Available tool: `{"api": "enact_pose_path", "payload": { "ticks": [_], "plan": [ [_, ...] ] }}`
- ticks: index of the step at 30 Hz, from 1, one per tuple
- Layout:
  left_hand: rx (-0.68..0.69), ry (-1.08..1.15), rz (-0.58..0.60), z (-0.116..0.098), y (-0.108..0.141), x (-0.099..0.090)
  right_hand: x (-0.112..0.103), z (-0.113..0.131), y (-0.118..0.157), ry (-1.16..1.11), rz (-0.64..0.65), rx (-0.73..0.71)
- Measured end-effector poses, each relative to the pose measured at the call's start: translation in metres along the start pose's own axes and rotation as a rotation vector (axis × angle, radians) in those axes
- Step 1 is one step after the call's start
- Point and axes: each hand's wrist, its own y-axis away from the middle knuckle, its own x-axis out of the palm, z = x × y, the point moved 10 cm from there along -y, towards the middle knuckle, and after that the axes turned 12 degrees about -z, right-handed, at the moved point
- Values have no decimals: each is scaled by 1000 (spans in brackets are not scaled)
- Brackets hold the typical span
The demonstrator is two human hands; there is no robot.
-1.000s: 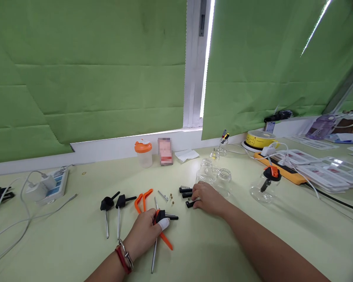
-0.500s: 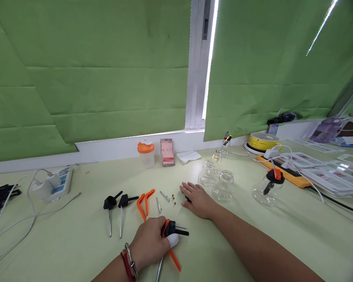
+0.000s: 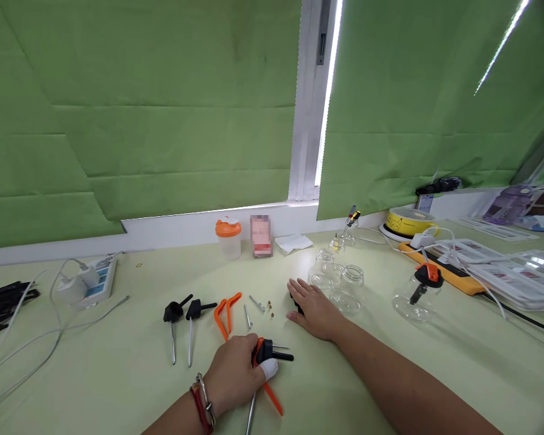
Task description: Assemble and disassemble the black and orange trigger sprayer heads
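Daylight glares through the window gap (image 3: pixel 330 90) beyond the right hand (image 3: pixel 315 313); a thin slit (image 3: pixel 503 48) shines farther right. Trays (image 3: pixel 494 279) right of that hand catch glare. Beyond the left hand (image 3: pixel 236 370), pixelation blurs a pink object (image 3: pixel 260 235).

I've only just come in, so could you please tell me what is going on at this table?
A person's left hand holds a black piece with an orange lever; a metal rod shows below. The right hand lies over something black, mostly hidden. Two similar black pieces with rods and two orange levers lie ahead to the left, and clear jars stand beside the right hand.
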Motion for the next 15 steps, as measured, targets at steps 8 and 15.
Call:
{"api": "enact_pose_path", "payload": {
  "ticks": [8,15],
  "plan": [
    [83,-27,40,-8,3,-1,-4,81,-1,-4,-109,-258],
    [105,-37,53,-15,5,-4,4,104,-1,-28,-64,-345]
  ]
}}
